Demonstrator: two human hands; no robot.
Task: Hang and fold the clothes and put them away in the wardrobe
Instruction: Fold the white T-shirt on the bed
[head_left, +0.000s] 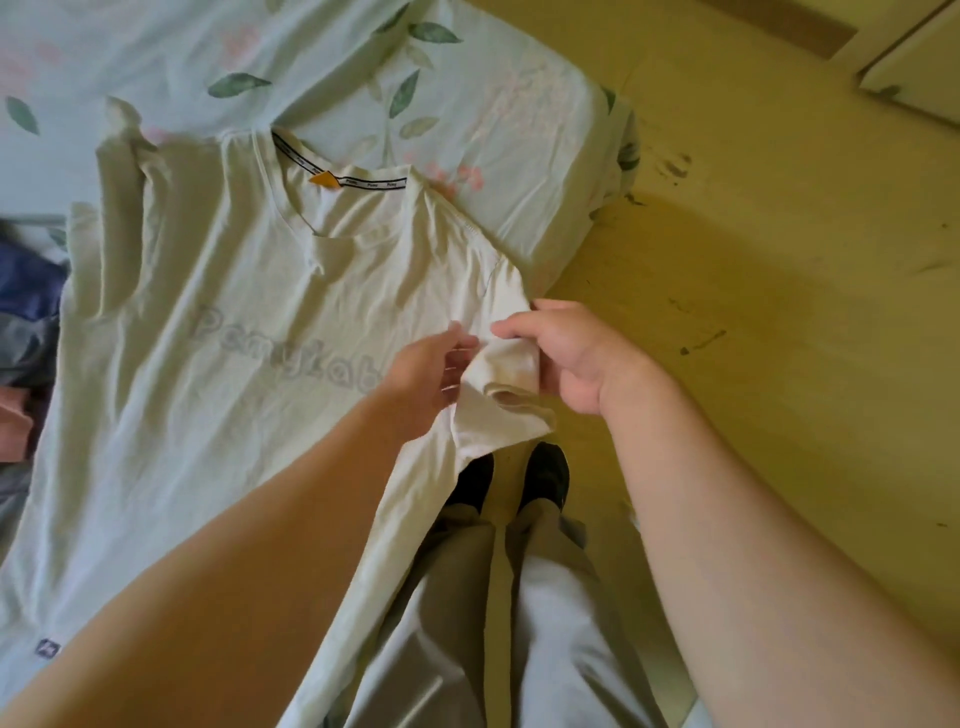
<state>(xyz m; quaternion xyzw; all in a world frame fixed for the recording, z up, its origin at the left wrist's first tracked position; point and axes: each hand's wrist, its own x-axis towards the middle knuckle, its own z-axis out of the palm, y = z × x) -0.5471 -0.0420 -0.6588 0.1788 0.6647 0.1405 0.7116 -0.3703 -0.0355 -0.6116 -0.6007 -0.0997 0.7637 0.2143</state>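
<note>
A pale green T-shirt (218, 332) with grey lettering lies front up on the bed, its collar toward the far side. Its right sleeve (506, 379) hangs off the bed's edge. My right hand (566, 353) grips the upper part of that sleeve, fingers curled over the cloth. My left hand (431, 374) touches the sleeve from the left with nearly straight fingers. The shirt's left sleeve (122, 156) is crumpled at the far left.
The bed sheet (467, 104) is light green with a leaf print. Blue, grey and pink clothes (26, 322) lie in a pile at the left edge. Yellowish floor (779, 260) lies to the right, with a cabinet corner (914, 78) at top right. My feet (540, 475) stand below the sleeve.
</note>
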